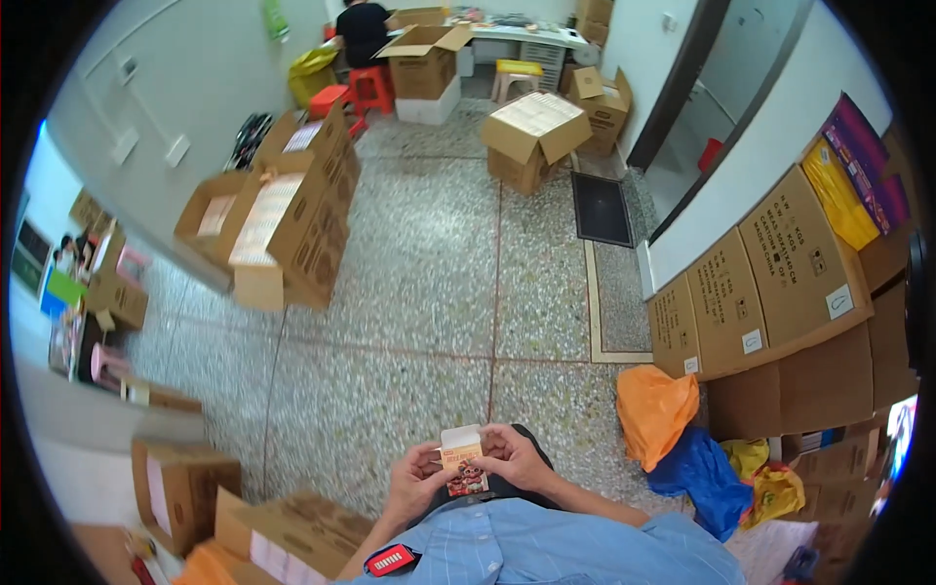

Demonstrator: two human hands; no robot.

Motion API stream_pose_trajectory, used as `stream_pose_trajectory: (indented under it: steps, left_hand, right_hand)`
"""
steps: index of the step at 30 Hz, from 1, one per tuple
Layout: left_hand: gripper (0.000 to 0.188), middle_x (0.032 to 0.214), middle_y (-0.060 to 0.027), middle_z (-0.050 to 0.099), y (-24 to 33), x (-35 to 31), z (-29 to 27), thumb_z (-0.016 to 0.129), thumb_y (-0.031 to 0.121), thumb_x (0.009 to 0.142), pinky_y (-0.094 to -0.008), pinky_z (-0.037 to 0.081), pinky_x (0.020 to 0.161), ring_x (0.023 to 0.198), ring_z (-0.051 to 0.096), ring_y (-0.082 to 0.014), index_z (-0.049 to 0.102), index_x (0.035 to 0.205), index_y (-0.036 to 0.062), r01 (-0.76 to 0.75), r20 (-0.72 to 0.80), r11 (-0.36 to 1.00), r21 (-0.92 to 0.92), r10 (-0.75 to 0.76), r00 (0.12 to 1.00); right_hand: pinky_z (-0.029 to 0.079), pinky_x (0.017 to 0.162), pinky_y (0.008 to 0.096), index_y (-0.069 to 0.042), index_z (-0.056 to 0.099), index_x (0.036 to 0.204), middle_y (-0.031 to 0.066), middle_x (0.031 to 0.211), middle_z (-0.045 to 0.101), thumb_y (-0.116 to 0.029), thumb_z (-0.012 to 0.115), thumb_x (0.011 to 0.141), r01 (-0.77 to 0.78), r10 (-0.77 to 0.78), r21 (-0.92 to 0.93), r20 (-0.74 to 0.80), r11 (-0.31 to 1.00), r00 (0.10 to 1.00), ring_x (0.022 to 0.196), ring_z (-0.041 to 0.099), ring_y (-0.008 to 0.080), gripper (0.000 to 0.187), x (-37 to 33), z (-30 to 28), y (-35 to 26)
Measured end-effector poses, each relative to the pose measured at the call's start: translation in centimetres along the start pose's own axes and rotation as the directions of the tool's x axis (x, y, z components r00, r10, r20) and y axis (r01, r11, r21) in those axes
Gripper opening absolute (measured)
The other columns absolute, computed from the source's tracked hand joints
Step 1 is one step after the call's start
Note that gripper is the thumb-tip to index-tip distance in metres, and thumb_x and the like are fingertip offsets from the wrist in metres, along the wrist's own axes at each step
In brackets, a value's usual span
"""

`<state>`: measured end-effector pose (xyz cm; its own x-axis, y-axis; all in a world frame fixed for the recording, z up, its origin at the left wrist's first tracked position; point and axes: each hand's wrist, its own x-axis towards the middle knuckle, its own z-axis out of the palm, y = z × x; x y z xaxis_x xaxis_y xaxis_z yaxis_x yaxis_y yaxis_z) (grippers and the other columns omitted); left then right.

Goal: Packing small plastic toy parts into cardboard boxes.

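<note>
Close in front of my body, both hands hold a small printed carton (464, 456), cream and orange with a food picture low on its front. Its white top flap stands up. My left hand (415, 480) grips the carton's left side, the thumb lying across the front. On the other side my right hand (515, 460) has its thumb on the front and its fingers curled round the upper right edge. What is inside the carton cannot be seen.
Open brown cartons packed with flat goods stand on the left (283, 214) and at the back (536, 127). Stacked sealed cartons (741, 283) line the right, beside orange (655, 409) and blue plastic bags (702, 478). A person (363, 37) sits at the far desk (526, 35).
</note>
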<state>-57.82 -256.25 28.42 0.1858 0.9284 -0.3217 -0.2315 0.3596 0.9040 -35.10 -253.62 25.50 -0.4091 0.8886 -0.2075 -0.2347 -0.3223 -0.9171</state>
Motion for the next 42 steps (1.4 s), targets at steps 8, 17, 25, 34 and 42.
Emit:
stream_pose_trajectory:
  steps: [8, 17, 25, 34, 42]
  left_hand:
    - [0.041, 0.117, -0.016, 0.069, 7.8, 25.8, -1.0, 0.068, -0.001, 0.091, -0.031, 0.058, 0.085, 0.101, 0.068, -0.0192, 0.057, 0.131, -0.0065, -0.058, -0.256, 0.986, 0.159, 0.098, 0.962]
    - [0.045, 0.121, -0.0132, 0.067, 19.3, 48.8, -3.4, 0.063, -0.003, 0.094, -0.028, 0.055, 0.087, 0.103, 0.067, -0.0163, 0.052, 0.138, -0.0071, -0.266, -0.507, 0.96, 0.087, 0.273, 0.818]
    - [0.046, 0.117, -0.0127, 0.068, 28.5, 74.6, -8.4, 0.062, -0.003, 0.095, -0.0275, 0.055, 0.086, 0.101, 0.067, -0.0158, 0.051, 0.139, -0.0068, -0.264, -0.423, 0.955, 0.132, 0.295, 0.857]
    - [0.048, 0.11, -0.0124, 0.071, 38.3, 106.4, -7.0, 0.067, -0.002, 0.092, -0.0294, 0.058, 0.082, 0.093, 0.069, -0.0145, 0.055, 0.139, -0.0011, -0.18, -0.063, 0.98, 0.08, 0.185, 0.981]
    - [0.054, 0.12, -0.0153, 0.067, 44.6, 127.4, -7.6, 0.067, -0.004, 0.091, -0.0266, 0.058, 0.081, 0.098, 0.068, -0.0151, 0.048, 0.142, -0.0067, -0.115, -0.177, 0.989, 0.096, 0.13, 0.976]
  right_hand:
    - [0.056, 0.079, 0.0289, 0.002, 0.065, 0.121, 0.0133, 0.102, 0.073, -0.015, 0.068, 0.095, 0.154, -0.318, -0.521, -0.243, 0.84, 0.917, 0.094, 0.07, 0.0156, 0.031, 25.1, -7.3, -6.2]
    - [0.05, 0.092, 0.0362, 0.0, 0.041, 0.148, 0.0239, 0.126, 0.061, -0.016, 0.062, 0.097, 0.264, -0.273, -0.545, 0.066, 0.796, 0.96, 0.109, 0.065, 0.0316, 0.057, 50.7, -12.0, -17.4]
    - [0.056, 0.077, 0.0313, -0.003, 0.049, 0.144, 0.016, 0.112, 0.07, -0.015, 0.066, 0.096, 0.185, -0.2, -0.291, -0.022, 0.939, 0.98, 0.091, 0.069, 0.0171, 0.052, 76.0, -20.5, -24.0]
    - [0.054, 0.084, 0.0275, -0.003, 0.039, 0.151, 0.0086, 0.115, 0.069, -0.011, 0.06, 0.1, 0.231, -0.282, -0.168, -0.423, 0.958, 0.861, 0.094, 0.063, 0.0097, 0.056, 96.7, -33.2, -31.9]
    - [0.057, 0.07, 0.0239, -0.011, 0.034, 0.155, 0.0047, 0.114, 0.068, -0.016, 0.055, 0.103, 0.026, -0.027, -0.009, -0.22, 1.0, 0.975, 0.093, 0.064, 0.0084, 0.056, 117.1, -44.4, -41.3]
